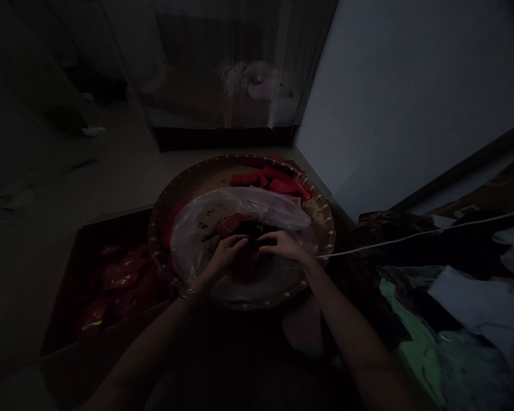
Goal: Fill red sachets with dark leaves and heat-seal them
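Note:
In dim light both my hands are over a round woven bamboo tray (197, 165). My left hand (228, 251) has its fingers bent inward beside a dark clump (252, 229). From the other side my right hand (282, 245) curls its thumb and fingers towards the same spot. What the fingertips grip is too dark to make out. Just below them is a dark red thing (246, 267), perhaps a packet. A red packet (233, 224) lies behind the left fingers. Under all this spreads a clear plastic sheet (278, 208) with dark crumbs on it.
Several shiny red packets (282, 184) lie at the tray's far side. A cardboard box (62, 285) of red packets stands at the left. Clothes (475, 308) are heaped at the right, with a pale cord (385, 244) crossing to the tray. A white wall (394, 103) rises behind.

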{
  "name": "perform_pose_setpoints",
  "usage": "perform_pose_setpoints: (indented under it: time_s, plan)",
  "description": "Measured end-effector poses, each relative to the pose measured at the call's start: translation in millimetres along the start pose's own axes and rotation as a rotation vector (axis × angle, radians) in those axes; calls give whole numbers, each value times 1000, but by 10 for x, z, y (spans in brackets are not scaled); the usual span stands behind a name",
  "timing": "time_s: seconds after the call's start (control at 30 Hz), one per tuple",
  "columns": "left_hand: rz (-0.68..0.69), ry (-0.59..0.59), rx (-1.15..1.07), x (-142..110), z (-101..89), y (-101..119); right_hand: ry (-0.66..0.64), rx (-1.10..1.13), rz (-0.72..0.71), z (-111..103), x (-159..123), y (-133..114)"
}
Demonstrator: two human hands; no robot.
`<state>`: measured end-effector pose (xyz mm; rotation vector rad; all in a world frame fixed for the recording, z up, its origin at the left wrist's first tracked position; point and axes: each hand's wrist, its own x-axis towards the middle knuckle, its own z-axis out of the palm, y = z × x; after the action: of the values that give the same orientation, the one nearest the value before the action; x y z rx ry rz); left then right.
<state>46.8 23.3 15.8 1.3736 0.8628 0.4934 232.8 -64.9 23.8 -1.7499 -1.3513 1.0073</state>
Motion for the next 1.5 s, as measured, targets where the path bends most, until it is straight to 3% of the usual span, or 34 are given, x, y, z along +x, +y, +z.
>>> perform_pose_setpoints:
  time_s: [0.2, 0.33, 0.43, 0.57, 0.73, 0.9, 1.0, 1.23, 1.3, 1.43, 1.5]
  plan:
    - [-67, -145, 21, -17, -24, -84, -84, 21, -2, -60, -10, 72]
    - [-54, -37, 56, 49, -108, -90, -92, 64, 42, -143, -26, 126]
    - [-63, 93, 21, 83, -216, -59, -18, 27, 114, -202, -14, 223]
    - [-41, 114, -85, 49, -279, -16, 96, -172, 95, -194, 27, 378]
    - [-38, 55, -121, -21, -207, 22, 191, -336, 35, -40, 29, 279]
    - [-73, 77, -8, -47, -129, 41, 177, -78, -136, 276, 71, -90]
    - [-92, 35, -11, -64, -116, 19, 203, -32, -130, 442, 106, -219]
    - [-91, 9, -29, -97, -174, -32, 218, -1, -93, 480, 135, -136]
    - [-72, -57, -28, -103, -172, -46, 257, 46, -30, 451, 164, -64]
    - [-149, -348, -43, -136, -145, -101, 386, 275, 134, 407, 225, 67]
    - [-160, -376, -100, -153, -164, -110, 381, 428, 168, 393, 245, 109]
